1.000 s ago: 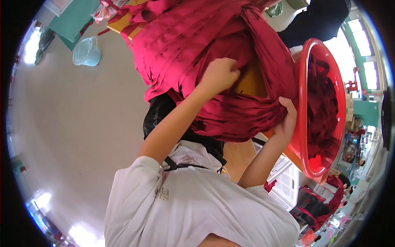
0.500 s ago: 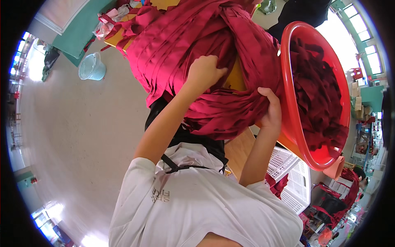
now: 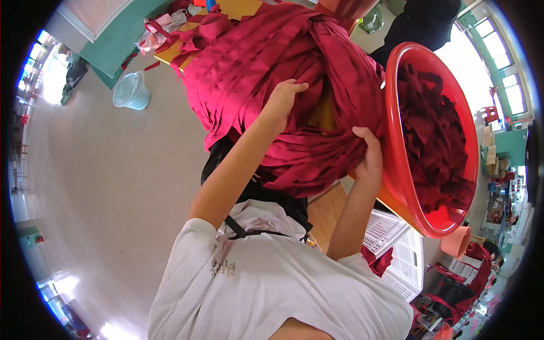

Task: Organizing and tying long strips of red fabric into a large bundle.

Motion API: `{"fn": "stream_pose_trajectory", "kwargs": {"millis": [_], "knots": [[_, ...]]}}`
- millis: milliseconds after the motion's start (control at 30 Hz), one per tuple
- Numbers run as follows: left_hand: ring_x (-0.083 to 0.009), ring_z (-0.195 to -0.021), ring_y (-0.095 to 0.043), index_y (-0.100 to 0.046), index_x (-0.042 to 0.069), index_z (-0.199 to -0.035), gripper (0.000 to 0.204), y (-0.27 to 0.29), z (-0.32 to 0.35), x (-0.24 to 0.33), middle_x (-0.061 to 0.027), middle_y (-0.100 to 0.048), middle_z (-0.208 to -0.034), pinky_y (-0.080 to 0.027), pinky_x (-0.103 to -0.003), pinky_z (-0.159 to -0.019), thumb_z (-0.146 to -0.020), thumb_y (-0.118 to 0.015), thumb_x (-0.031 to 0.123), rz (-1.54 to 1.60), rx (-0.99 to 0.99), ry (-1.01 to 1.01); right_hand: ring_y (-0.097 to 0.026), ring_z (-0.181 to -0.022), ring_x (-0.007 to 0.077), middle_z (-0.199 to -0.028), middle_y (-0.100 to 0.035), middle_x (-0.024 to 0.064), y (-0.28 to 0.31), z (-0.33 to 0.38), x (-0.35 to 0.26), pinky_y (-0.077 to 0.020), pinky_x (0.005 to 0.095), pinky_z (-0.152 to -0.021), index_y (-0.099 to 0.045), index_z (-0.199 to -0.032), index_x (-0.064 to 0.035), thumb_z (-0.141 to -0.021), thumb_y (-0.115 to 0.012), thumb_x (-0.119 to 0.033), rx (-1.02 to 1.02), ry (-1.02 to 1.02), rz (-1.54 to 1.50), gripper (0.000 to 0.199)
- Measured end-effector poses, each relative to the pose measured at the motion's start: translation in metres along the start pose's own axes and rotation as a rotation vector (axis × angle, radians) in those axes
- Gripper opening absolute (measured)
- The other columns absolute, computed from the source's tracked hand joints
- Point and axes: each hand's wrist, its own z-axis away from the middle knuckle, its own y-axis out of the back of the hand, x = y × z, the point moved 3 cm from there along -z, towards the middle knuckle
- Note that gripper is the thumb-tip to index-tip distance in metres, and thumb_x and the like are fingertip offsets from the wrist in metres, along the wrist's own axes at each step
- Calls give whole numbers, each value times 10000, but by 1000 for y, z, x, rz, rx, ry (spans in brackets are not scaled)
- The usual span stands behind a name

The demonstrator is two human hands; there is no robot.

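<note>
A large heap of dark-red fabric strips (image 3: 243, 85) covers most of a yellow table (image 3: 324, 116). My left hand (image 3: 283, 103) is closed on strips near the middle of the heap, its thumb side up and part of its fingers hidden. To its right, my right hand (image 3: 369, 157) grips the lower bundle of strips, thumb on top and the other fingers underneath, out of sight. Between the two hands the strips hang in a loose, gathered bunch. Right beside my right hand stands a tilted red basin (image 3: 392, 141) with more dark-red strips in it.
On the floor to the left is a light-blue basket (image 3: 131, 92). White plastic crates (image 3: 409, 258) stand below the red basin, near a wooden board (image 3: 330, 214). At the far right are cluttered work places with more red fabric. A black cloth-like shape (image 3: 422, 28) lies beyond the basin.
My left hand has shifted slightly, and its thumb now points out more to the right. The right hand keeps its grip on the bundle. The whole view has moved a little.
</note>
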Motion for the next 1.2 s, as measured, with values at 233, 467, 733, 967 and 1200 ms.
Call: {"fn": "stream_pose_trajectory", "kwargs": {"millis": [233,467,733,967,1200], "knots": [[-208,-649,-616,-577,-6,-1072,261,2,17,-3,-113,-658,-763,-482,-305,-624,-977,-489,221,386,-472,398,-688,-883,253,-961,-718,117,-9,-1,2,-544,373,-843,-673,-997,-4,-800,-699,-111,3,11,-50,225],[-91,-1042,-554,-598,-54,-1233,520,-48,77,11,-12,-642,-1104,-430,-260,-927,-1041,-467,411,148,-508,-18,-672,-947,226,-1061,-696,114,-27,0,1,-540,361,-864,-655,-1063,-5,-837,-679,-115,-51,-22,-77,253],[-521,-1426,-191,-584,-26,-1260,693,-42,107,12,-331,-240,-1523,-255,-571,-1126,-861,-647,537,-480,-234,-656,-675,-985,254,-1080,-698,123,-46,11,6,-541,371,-881,-623,-1171,20,-833,-639,-163,-8,23,-29,385],[-357,-760,-668,-679,-8,-688,558,-6,62,77,-176,-696,-842,-543,-399,-715,-926,-573,485,-676,-630,-486,-617,-884,243,-871,-643,97,-21,-3,13,-490,380,-920,-631,-952,-14,-822,-621,-187,-11,43,0,217],[-388,-960,-592,-668,72,-988,235,174,-113,129,-185,-635,-990,-509,-485,-814,-783,-624,178,-1014,408,-1082,-603,-798,263,-784,-608,114,-39,2,18,-492,387,-896,-612,-880,17,-787,-638,-178,-14,39,77,218]]}}
